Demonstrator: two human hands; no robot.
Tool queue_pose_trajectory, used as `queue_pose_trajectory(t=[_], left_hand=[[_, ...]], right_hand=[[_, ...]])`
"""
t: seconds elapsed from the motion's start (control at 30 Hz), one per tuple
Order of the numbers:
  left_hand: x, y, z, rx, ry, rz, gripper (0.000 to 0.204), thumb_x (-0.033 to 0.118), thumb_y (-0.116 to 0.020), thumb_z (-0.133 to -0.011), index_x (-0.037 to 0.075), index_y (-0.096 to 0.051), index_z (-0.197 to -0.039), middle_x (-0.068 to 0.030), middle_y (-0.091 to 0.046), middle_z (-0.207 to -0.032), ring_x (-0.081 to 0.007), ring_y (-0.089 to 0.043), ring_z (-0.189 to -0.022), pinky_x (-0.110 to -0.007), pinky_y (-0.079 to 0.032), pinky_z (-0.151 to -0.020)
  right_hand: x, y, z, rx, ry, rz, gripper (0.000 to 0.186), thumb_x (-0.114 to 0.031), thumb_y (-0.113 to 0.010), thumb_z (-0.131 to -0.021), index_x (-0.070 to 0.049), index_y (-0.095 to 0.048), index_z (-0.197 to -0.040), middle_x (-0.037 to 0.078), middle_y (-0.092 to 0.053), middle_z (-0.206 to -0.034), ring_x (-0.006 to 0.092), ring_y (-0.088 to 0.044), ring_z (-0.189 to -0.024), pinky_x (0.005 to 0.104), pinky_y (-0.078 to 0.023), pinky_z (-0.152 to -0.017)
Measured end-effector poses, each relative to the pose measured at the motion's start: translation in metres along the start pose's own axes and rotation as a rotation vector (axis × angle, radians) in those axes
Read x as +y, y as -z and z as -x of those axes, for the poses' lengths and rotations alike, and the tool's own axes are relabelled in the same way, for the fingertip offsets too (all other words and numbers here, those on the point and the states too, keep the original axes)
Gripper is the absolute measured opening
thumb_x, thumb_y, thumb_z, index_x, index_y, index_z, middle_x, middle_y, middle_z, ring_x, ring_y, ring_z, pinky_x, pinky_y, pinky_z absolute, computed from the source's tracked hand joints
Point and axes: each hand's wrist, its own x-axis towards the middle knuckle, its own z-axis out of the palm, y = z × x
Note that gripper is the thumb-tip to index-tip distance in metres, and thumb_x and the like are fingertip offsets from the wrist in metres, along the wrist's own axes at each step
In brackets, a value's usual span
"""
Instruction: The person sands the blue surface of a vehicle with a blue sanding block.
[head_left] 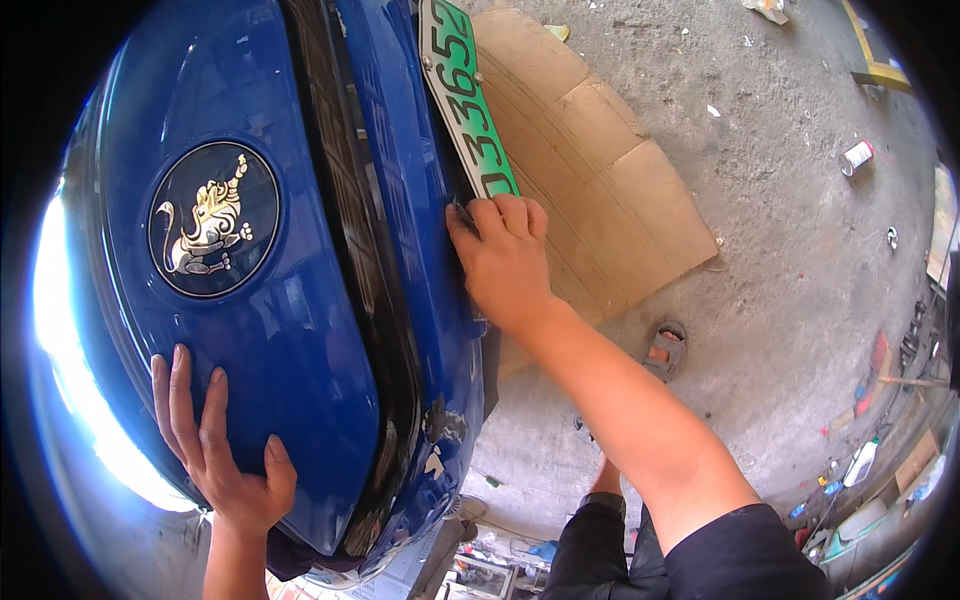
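A blue car (300, 340) fills the left side, its glossy panel bearing a round black badge (212, 220) with a gold and silver animal figure. Fingers spread, my left hand (228, 460) rests on the lower part of this panel and holds nothing. My right hand (505, 260) is closed at the blue bumper (425, 230), just below the end of the white and green number plate (458, 95). A small dark bit shows between its thumb and fingers; what it is I cannot make out. Between panel and bumper runs a glossy black trim strip (355, 220).
Brown cardboard (620, 215) lies on the concrete floor (720, 200) beside the bumper. The bumper's near corner has a scraped patch (440, 425). A small can (856, 158) lies farther right. Tools and bottles clutter the right edge. My sandalled foot (665, 350) stands near the cardboard.
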Motion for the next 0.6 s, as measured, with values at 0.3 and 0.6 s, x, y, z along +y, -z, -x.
queue_pose_trajectory(t=[0.3, 0.6], left_hand=[[0.001, 0.002, 0.0, -0.015, 0.0, 0.003, 0.051, 0.035, -0.051, -0.087, 0.01, -0.054, -0.132, -0.0191, -0.043, -0.147, -0.0412, -0.03, -0.141, -0.058, -0.022, -0.114], [0.001, 0.002, 0.0, -0.014, -0.005, -0.006, 0.052, 0.034, -0.052, -0.087, 0.009, -0.054, -0.132, -0.0191, -0.042, -0.147, -0.0411, -0.03, -0.141, -0.057, -0.022, -0.114]], right_hand=[[0.0, 0.001, -0.003, 0.003, -0.003, 0.006, 0.036, -0.012, -0.055, -0.08, -0.006, -0.067, -0.113, 0.007, -0.055, -0.102, 0.027, -0.049, -0.104, 0.0462, -0.034, -0.095], [-0.001, 0.003, -0.004, 0.011, -0.004, 0.052, 0.034, -0.013, -0.054, -0.082, -0.006, -0.067, -0.113, 0.008, -0.055, -0.1, 0.0269, -0.049, -0.102, 0.0472, -0.034, -0.095]])
